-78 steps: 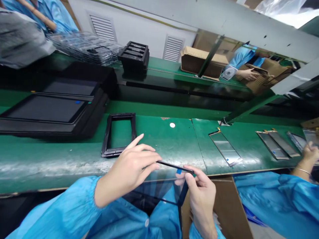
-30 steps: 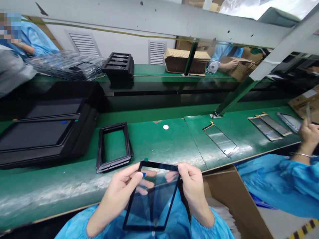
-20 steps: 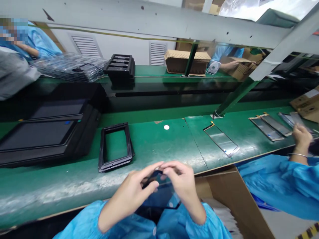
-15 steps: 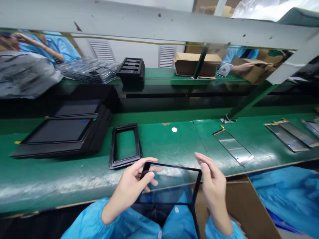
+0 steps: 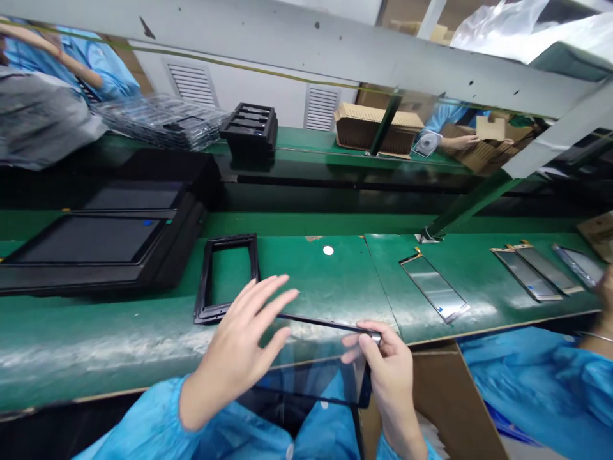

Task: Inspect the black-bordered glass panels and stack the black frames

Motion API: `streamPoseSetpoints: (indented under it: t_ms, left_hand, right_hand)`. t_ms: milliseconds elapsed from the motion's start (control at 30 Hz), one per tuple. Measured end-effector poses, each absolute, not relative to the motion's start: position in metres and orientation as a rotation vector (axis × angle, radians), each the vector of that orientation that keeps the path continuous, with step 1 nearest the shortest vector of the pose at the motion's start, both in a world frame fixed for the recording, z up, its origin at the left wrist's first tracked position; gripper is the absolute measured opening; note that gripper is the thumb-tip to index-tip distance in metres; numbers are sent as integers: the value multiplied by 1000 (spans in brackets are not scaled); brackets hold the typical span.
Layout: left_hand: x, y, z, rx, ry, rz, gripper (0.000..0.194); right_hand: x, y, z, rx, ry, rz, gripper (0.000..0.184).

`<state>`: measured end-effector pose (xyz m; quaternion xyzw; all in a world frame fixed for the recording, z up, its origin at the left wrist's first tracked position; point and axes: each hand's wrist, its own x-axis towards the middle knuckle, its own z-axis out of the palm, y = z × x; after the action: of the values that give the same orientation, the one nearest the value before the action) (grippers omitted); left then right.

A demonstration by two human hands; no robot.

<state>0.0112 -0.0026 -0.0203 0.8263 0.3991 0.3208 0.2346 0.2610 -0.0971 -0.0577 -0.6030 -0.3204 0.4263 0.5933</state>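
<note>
Pinched between our right hand's thumb and fingers, the black-bordered glass panel tilts above our lap; our left hand spreads open near its other end. We judge its handling unfinished, since it is off the green bench; how much is done, we cannot tell. Beyond lie black rectangular frames, then dark-screened panels on a black stack.

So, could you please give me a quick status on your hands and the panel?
Right hand pinching black-edged clear panel near a corner. Left hand open by its other end, contact unclear. Black frame on bench beyond left hand.
</note>
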Motion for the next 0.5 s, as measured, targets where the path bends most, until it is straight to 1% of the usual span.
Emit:
streamPoseSetpoints:
  t_ms: [100, 267, 333, 367, 433, 500]
  left_hand:
    - [23, 6, -16, 2532, 860, 667, 29]
    - [34, 11, -13, 2354, 796, 450, 26]
    - [34, 10, -11, 2287, 790, 414, 21]
    - [34, 11, -9, 2255, 772, 408, 24]
    - [32, 16, -5, 2169, 751, 438, 38]
    - [21, 32, 1, 1986, 836, 573, 51]
  right_hand:
    - [258, -98, -57, -1414, -786, 1021, 33]
    - [246, -99, -61, -1495, -715, 916, 39]
    - [240, -92, -64, -1470, -711, 973, 42]
    - [238, -86, -65, -1432, -737, 1045, 44]
    - [238, -70, -67, -1336, -801, 1219, 48]
    - [244, -49, -71, -1230, -811, 1335, 58]
